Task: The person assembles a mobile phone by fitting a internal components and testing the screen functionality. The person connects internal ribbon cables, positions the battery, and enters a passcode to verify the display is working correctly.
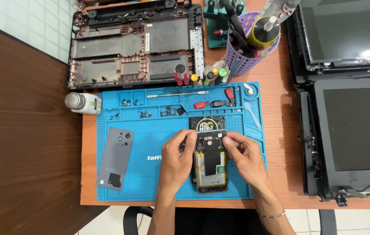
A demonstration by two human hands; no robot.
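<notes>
So the opened black smartphone with its back cover off (211, 163) is lying lengthwise on the blue silicone repair mat (150, 174), near the mat's front edge and a bit right of centre, with the battery and a black shield plate showing inside. The left hand (175, 159) is on the phone's left edge, fingers curled in and pinching at the upper left corner, and the right hand (243, 156) does the same on the upper right corner, so both are closed on the phone's top end, though I can't tell whether anything small sits between the fingertips. Just behind the phone there's a small black square pad with a gold ring print (206, 123) touching its top edge. Off to the left on the mat lies the detached grey phone back cover (115, 158), well apart from the phone. Further back the mat's little trays hold loose tiny dark screws (130, 109), a thin metal spudger (177, 94) and a red-handled tool bit (200, 105). At the mat's back left corner a small white bottle with a metal cap (83, 103) lies on its side on the orange-brown wooden tabletop (280, 113). Beyond the mat there's a stripped black laptop bottom case (137, 43), a purple perforated tool cup (246, 43) stuffed with tools, and two dark laptop lids with screens (350, 126) on the right.
</notes>
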